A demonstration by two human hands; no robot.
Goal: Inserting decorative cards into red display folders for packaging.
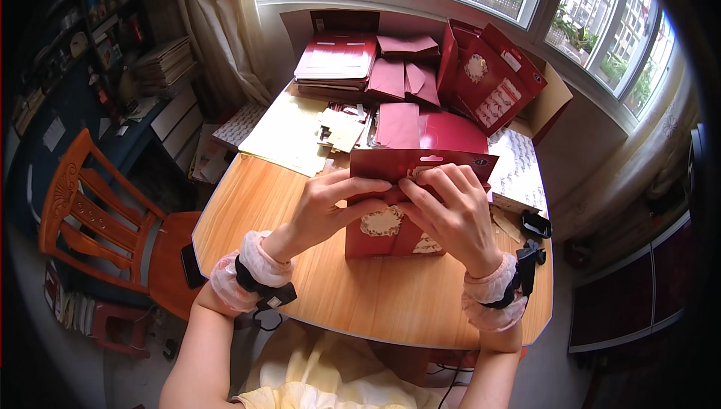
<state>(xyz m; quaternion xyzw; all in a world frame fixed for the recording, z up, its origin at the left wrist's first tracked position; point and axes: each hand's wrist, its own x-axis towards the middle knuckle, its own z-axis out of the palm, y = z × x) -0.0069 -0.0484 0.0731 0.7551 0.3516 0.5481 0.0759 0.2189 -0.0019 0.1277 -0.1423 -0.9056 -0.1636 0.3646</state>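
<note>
A red printed paperboard box point(366, 245) stands upright on the wooden table in front of me. Its tall back panel point(378, 162) has a hang hole and rises behind my fingers. My left hand point(324, 201) pinches the box's upper front edge, thumb below and fingers on top. From the other side, my right hand point(457, 212) grips the same upper edge, its fingertips nearly meeting those of the left. Both wrists carry pale ruffled cuffs and black straps. My right hand covers part of the front print, and the inside of the box is hidden.
Behind the box lie folded red cartons point(398, 125), a stack of flat red sheets point(336, 59) and cream sheets point(287, 133). Larger red boxes point(490, 79) lean at the back right. A black strap point(535, 224) rests near the right edge. A wooden chair point(174, 251) stands left.
</note>
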